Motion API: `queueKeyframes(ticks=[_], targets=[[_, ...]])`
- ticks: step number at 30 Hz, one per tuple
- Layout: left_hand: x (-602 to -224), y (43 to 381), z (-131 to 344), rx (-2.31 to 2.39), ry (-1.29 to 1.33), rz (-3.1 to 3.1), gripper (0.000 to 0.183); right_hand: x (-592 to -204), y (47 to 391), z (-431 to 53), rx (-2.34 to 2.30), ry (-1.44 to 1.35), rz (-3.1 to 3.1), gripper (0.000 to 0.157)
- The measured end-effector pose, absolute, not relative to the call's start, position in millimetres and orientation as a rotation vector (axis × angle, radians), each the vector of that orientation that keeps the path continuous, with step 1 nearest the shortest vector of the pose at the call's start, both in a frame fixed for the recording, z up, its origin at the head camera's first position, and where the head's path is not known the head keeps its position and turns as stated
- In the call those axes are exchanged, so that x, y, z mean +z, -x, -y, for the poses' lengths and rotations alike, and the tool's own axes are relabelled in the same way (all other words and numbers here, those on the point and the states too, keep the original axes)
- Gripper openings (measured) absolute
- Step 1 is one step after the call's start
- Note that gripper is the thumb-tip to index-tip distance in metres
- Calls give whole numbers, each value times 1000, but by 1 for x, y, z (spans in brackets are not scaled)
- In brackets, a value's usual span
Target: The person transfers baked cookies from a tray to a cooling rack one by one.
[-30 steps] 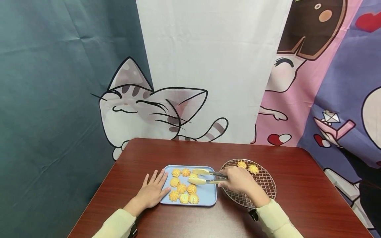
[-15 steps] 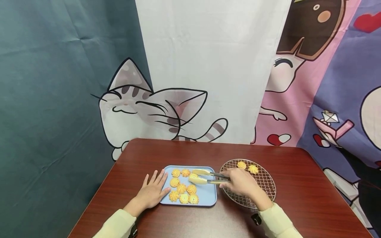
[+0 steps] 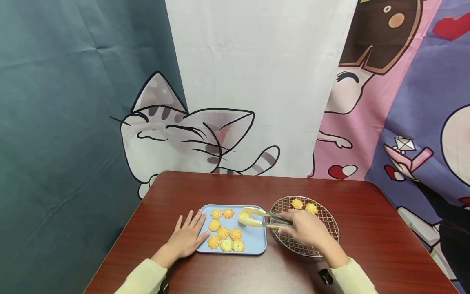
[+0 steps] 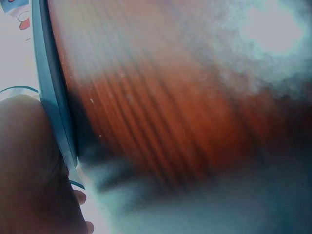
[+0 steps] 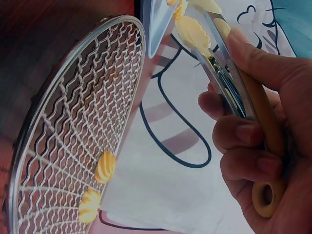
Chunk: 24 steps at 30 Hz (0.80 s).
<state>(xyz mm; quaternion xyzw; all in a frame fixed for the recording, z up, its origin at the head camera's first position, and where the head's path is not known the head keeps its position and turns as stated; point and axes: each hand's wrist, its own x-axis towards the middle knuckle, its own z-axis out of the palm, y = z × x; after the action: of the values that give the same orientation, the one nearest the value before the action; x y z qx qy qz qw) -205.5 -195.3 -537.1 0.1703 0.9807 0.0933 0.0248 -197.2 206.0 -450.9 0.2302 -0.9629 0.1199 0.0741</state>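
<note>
My right hand [image 3: 308, 228] grips a pair of tongs [image 5: 229, 73] with pale yellow tips, fingers curled round the handles. Between the tong tips, above the right part of the blue tray [image 3: 257, 241], is a piped cookie [image 3: 244, 215]. Whether it is lifted clear of the tray is hard to tell. My left hand [image 3: 185, 238] lies with fingers spread at the tray's left edge, thumb on the rim. Several golden cookies [image 3: 223, 233] lie on the tray's left and middle. The left wrist view shows mostly blurred tabletop and part of the hand [image 4: 29, 165].
Right of the tray stands a round wire rack [image 3: 330, 222], partly under my right hand. Two cookies [image 5: 105, 166] sit at its far side. Both rest on a dark red wooden table [image 3: 220, 188]. A printed curtain [image 3: 275, 81] hangs behind the table.
My right hand and the tongs have shifted to the right, and the cookie between the tips has moved right with them. The left hand stays in place.
</note>
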Motion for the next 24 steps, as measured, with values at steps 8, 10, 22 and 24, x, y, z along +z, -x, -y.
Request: queueKeyframes(ticks=[8,10,22,24], targets=[[-536,206,195,281,-529,-3032,70,-447,189,-216,359,-678,2855,47],[-536,206,194,278,-530,-3033,70,-447,187,-218,357,-677,2847,47],[-536,205,195,298,-524,-3021,70,-449,176,-239,341,-619,2797,48],[-536,205,195,298,-524,-3021,70,-448,175,-243,346,-610,2785,49]])
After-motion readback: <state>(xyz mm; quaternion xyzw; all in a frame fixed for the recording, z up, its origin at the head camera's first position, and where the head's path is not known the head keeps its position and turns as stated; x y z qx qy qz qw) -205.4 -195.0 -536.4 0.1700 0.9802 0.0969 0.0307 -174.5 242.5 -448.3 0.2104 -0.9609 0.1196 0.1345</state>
